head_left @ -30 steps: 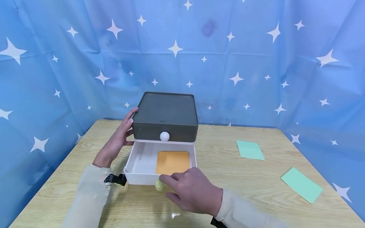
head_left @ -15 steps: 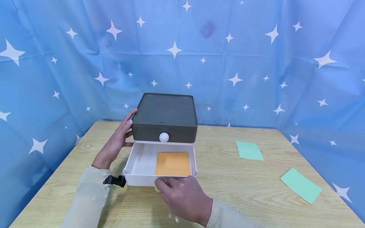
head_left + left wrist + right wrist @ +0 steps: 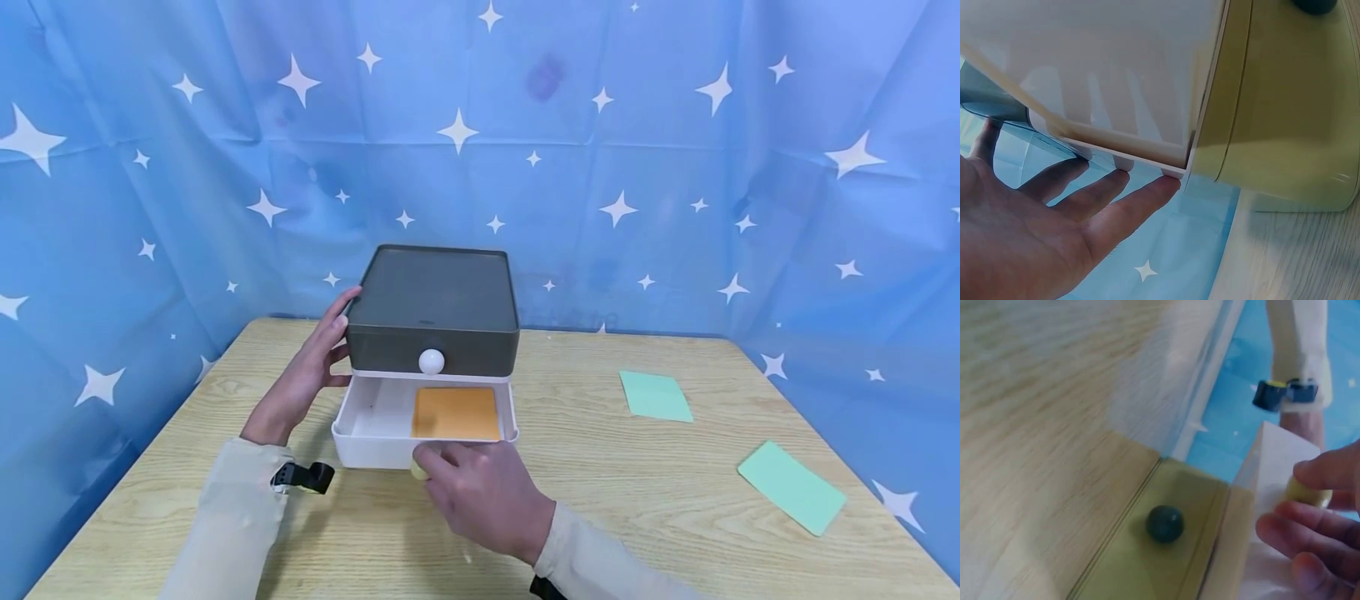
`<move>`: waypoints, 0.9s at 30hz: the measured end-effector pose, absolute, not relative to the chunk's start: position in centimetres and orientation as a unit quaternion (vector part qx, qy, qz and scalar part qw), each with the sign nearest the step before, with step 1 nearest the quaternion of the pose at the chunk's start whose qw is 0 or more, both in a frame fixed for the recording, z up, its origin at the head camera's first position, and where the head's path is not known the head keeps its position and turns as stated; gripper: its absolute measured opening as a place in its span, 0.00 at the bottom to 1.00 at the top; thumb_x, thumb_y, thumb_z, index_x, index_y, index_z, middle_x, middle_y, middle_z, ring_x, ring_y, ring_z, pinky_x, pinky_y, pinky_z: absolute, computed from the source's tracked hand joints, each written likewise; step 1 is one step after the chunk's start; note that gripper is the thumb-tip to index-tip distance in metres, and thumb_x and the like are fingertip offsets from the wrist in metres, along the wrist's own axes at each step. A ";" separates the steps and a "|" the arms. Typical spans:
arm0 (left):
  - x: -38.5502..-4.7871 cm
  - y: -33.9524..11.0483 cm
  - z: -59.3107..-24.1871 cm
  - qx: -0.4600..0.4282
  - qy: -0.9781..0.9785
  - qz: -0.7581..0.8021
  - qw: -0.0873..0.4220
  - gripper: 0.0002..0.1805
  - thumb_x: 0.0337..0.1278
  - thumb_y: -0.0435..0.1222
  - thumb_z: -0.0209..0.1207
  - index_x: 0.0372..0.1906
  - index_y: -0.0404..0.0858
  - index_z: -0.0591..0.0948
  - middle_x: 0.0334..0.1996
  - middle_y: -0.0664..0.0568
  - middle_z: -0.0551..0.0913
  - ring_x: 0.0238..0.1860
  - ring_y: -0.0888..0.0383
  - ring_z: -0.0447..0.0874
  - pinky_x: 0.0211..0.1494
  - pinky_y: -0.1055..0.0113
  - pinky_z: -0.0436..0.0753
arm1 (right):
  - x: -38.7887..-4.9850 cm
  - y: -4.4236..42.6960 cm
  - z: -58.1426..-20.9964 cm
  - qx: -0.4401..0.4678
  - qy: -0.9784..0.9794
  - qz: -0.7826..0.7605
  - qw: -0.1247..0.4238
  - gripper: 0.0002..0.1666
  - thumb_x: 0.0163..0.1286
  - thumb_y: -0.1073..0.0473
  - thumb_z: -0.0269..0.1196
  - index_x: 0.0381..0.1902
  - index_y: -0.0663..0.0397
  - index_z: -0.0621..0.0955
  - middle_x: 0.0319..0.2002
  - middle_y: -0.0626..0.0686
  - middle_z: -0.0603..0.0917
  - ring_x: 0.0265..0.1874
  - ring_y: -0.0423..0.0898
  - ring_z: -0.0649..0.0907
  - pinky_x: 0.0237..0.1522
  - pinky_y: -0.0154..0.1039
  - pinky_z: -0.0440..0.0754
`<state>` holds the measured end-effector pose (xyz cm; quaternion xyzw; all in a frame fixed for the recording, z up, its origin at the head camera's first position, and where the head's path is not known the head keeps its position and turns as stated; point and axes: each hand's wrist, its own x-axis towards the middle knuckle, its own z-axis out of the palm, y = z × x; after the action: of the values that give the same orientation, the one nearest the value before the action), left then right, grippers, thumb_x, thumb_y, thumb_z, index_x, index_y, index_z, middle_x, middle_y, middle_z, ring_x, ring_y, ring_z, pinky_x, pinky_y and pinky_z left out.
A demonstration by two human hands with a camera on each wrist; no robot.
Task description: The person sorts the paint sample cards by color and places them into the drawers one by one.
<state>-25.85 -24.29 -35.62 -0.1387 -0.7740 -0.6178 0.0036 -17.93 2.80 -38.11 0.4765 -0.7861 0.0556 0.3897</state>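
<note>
The left hand lies against the left side of a dark grey box unit, fingers spread; the left wrist view shows its fingertips touching the unit's edge. Below the grey section, a white drawer stands partly out, with an orange card lying in its right part. The right hand pinches the drawer's pale yellow knob, mostly covered by fingers in the head view. In the right wrist view, thumb and fingers hold that knob.
Two mint-green cards lie on the wooden table, right of the unit. A white knob sits on the grey front. An olive-yellow section with a dark knob shows in the right wrist view. A blue star-patterned curtain surrounds the table.
The right hand has closed round the yellow knob. The white drawer, with the orange card inside, has slid a little inward, away from the camera. The left hand has stayed against the unit.
</note>
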 end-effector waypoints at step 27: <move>-25.7 -24.4 -35.6 -0.151 -0.759 -0.634 -0.006 0.30 0.77 0.61 0.31 0.78 0.72 0.45 0.82 0.52 0.43 0.79 0.30 0.50 0.60 0.25 0.69 | -24.0 2.0 -39.4 0.409 -0.834 0.084 0.360 0.22 0.56 0.60 0.75 0.48 0.41 0.83 0.36 0.42 0.90 0.26 0.34 0.87 0.25 0.32 0.82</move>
<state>-25.73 -24.40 -35.57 -0.1509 -0.7585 -0.6339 -0.0062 -23.99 2.02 -39.36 0.4091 -0.8342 0.0837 0.3602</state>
